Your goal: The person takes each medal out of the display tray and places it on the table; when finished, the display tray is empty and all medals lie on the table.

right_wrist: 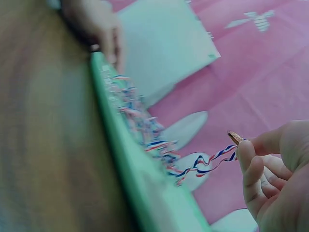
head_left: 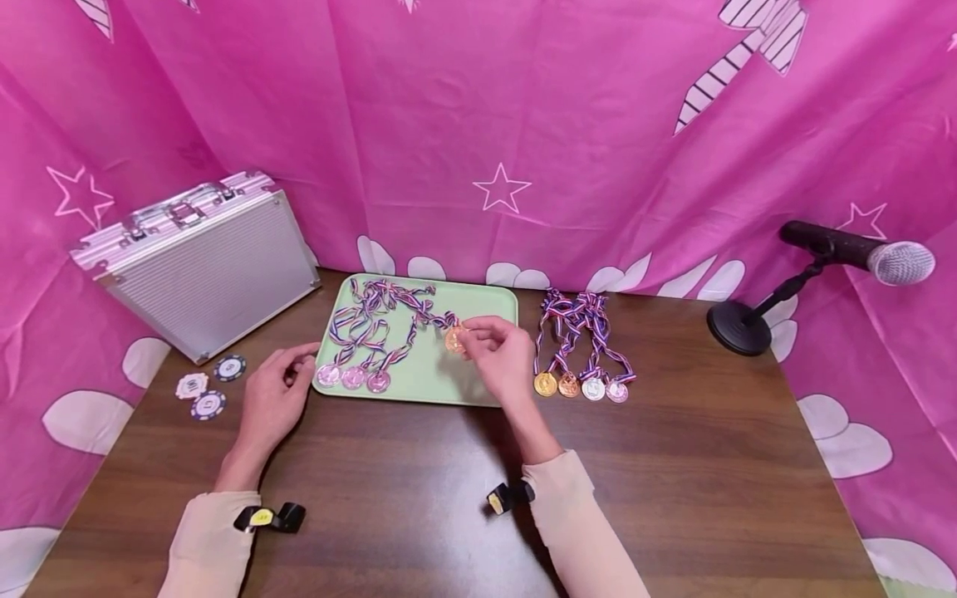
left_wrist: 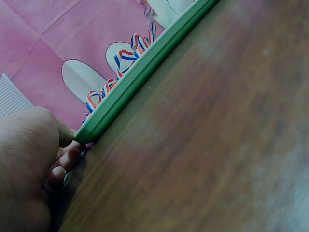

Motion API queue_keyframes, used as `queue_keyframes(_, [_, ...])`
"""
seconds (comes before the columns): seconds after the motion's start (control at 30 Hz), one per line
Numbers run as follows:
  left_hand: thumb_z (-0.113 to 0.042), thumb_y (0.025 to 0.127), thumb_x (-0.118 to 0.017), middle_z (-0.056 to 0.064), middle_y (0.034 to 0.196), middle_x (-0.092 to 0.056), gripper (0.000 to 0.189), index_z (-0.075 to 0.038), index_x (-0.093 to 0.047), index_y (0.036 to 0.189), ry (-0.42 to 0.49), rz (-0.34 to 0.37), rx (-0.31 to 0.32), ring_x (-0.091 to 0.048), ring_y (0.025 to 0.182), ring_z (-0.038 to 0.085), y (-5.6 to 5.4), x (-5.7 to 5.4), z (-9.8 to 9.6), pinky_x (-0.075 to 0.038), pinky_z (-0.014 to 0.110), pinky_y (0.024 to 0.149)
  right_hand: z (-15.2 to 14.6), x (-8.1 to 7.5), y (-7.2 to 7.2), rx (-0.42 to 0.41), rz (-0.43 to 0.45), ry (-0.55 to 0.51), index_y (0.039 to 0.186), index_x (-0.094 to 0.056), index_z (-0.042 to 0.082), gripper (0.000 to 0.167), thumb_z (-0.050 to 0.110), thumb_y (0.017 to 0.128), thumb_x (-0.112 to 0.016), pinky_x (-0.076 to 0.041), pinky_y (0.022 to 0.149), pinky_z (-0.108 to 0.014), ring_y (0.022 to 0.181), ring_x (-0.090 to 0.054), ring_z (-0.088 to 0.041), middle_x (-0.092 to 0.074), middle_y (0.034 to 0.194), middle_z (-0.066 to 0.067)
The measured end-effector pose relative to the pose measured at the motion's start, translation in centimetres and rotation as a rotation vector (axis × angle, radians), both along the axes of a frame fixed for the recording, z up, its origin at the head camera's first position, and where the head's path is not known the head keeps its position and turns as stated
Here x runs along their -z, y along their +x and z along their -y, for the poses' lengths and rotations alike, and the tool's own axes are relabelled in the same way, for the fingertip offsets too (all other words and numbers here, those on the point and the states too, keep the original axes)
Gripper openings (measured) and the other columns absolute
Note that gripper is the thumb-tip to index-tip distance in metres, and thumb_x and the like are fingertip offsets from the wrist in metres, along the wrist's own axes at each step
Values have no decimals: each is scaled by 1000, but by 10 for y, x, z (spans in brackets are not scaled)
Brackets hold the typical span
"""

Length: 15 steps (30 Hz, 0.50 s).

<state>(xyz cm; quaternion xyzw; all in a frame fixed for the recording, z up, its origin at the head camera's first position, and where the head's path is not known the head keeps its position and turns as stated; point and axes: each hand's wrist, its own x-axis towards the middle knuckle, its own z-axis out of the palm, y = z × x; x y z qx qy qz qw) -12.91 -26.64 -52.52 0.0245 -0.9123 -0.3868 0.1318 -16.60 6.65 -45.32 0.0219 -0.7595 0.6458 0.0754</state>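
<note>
A light green tray lies on the table with several ribboned medals in it. My left hand is at its left edge; in the left wrist view the thumb lies against the tray corner, with the fingers curled beneath. My right hand pinches a bronze-coloured medal between thumb and fingers above the tray. From that medal, a striped red, white and blue ribbon stretches to the tangled ribbons in the tray. Along the tray's front left, pinkish medals lie in a row.
Right of the tray, more medals lie in a row, ribbons bunched behind. A silver case stands at the back left, near three poker chips. A microphone on a stand is at the right. Pink cloth hangs behind.
</note>
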Motion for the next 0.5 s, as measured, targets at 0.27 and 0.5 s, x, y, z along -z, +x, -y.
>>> queue_keyframes(0.27, [-21,115,-59,15,110,-66,35,-5,-73,142,8,-2,2,-53,94,24,1,0,1,-38,28,77,-23,-30,5,-48,-39,-252,113,-80,-10,18,-5,95,-80,-49,55,-19,62,-70,-7,-80,83,-3])
queue_keyframes(0.5, [-20,115,-59,15,110,-66,34,-5,-73,142,7,-2,1,-53,94,25,1,-1,-1,-38,28,78,-40,-38,5,-42,26,-279,114,-78,-13,19,-7,97,-76,-49,57,-20,61,-67,-8,-78,81,-1])
